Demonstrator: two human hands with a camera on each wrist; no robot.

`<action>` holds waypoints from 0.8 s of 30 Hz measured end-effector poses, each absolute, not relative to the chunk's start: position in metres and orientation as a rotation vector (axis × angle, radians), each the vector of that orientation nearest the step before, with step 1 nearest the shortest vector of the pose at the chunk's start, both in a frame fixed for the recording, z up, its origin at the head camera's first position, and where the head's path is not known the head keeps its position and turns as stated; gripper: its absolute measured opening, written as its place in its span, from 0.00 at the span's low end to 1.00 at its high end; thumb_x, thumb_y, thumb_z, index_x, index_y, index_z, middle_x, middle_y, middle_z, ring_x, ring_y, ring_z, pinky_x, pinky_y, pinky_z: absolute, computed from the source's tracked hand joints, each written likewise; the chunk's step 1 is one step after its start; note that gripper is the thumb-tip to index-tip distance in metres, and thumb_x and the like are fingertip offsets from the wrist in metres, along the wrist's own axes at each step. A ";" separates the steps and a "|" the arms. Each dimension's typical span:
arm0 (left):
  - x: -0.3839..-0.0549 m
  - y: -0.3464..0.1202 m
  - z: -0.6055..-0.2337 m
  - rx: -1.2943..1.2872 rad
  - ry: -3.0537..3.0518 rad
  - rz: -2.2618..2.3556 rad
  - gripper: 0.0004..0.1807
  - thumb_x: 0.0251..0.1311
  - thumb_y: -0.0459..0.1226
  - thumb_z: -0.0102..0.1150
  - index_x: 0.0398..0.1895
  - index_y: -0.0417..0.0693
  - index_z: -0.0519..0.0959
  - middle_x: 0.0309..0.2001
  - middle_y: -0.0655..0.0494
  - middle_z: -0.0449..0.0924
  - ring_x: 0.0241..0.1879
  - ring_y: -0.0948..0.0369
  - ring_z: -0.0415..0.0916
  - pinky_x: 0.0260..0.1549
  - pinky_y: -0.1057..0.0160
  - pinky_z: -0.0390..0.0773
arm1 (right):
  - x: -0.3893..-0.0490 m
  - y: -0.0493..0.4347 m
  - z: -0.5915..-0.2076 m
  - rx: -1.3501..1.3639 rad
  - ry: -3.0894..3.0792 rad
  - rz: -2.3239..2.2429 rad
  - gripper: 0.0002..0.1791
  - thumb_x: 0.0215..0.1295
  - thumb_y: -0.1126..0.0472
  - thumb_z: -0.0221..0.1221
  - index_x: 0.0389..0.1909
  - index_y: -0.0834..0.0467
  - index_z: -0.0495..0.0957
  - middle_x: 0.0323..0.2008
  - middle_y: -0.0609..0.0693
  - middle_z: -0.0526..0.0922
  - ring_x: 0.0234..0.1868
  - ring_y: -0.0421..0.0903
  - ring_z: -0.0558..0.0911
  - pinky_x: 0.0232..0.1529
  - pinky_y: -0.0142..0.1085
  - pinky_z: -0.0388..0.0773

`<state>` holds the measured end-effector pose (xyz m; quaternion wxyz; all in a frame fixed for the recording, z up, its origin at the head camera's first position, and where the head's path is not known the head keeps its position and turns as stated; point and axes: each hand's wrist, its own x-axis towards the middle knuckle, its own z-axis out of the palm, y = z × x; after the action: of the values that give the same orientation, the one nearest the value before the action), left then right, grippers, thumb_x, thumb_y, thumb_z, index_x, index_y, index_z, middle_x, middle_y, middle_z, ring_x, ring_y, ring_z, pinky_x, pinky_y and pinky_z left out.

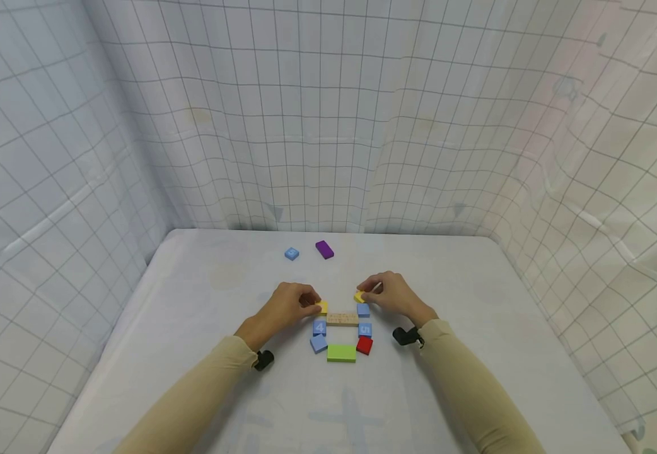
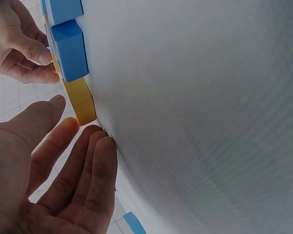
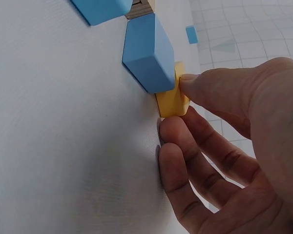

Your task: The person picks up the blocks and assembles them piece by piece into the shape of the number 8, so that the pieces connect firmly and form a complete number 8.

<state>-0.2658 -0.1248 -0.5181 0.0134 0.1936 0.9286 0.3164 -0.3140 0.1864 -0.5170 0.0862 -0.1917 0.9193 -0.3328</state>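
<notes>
In the head view my left hand is at the outer side of a yellow block. The left wrist view has its index fingertip against this block's end, with the thumb tip slightly apart. My right hand pinches another yellow block between thumb and fingers, turned at an angle behind a plain blue block. A wooden bar lies between the two sides. Nearer are a blue block marked 4, a blue block marked 5 and a long green block.
A tilted blue block and a red block lie either side of the green one. Farther back on the white table are a light blue numbered block and a purple block. Gridded curtains surround the table.
</notes>
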 end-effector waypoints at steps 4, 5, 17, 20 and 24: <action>-0.263 -0.122 -0.511 0.529 2.889 0.969 0.08 0.77 0.38 0.78 0.52 0.45 0.94 0.44 0.54 0.96 0.43 0.62 0.89 0.49 0.58 0.92 | -0.314 0.187 -0.516 -0.573 2.740 -0.992 0.11 0.80 0.60 0.75 0.58 0.53 0.95 0.53 0.51 0.96 0.52 0.47 0.91 0.61 0.48 0.92; -0.263 -0.122 -0.509 0.513 2.890 0.971 0.08 0.78 0.39 0.78 0.53 0.45 0.94 0.45 0.54 0.96 0.43 0.62 0.89 0.49 0.58 0.92 | -0.313 0.187 -0.516 -0.573 2.740 -0.994 0.11 0.80 0.60 0.75 0.58 0.53 0.95 0.53 0.51 0.96 0.52 0.47 0.91 0.61 0.48 0.92; -0.301 -0.145 -0.496 0.376 3.055 1.063 0.14 0.81 0.35 0.73 0.62 0.37 0.91 0.56 0.39 0.94 0.52 0.46 0.94 0.54 0.49 0.96 | -0.314 0.190 -0.519 -0.582 2.725 -1.011 0.11 0.79 0.59 0.75 0.58 0.51 0.95 0.52 0.50 0.95 0.51 0.46 0.90 0.60 0.47 0.92; -0.314 -0.152 -0.495 0.365 3.087 1.043 0.17 0.81 0.34 0.72 0.65 0.33 0.89 0.61 0.34 0.92 0.54 0.42 0.94 0.58 0.45 0.95 | -0.315 0.190 -0.519 -0.582 2.722 -1.011 0.11 0.80 0.59 0.75 0.59 0.51 0.95 0.52 0.49 0.95 0.51 0.46 0.90 0.61 0.47 0.92; -0.328 -0.158 -0.492 0.340 3.115 0.970 0.19 0.81 0.34 0.72 0.67 0.32 0.88 0.64 0.28 0.88 0.56 0.39 0.91 0.60 0.42 0.93 | -0.317 0.191 -0.520 -0.582 2.711 -1.020 0.11 0.79 0.59 0.75 0.58 0.51 0.95 0.52 0.49 0.96 0.51 0.45 0.89 0.61 0.46 0.92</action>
<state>-0.3284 -0.1584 -0.4924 -0.0692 0.1035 0.9473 0.2950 -0.3167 0.1910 -0.5198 0.0933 -0.1960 0.9136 -0.3438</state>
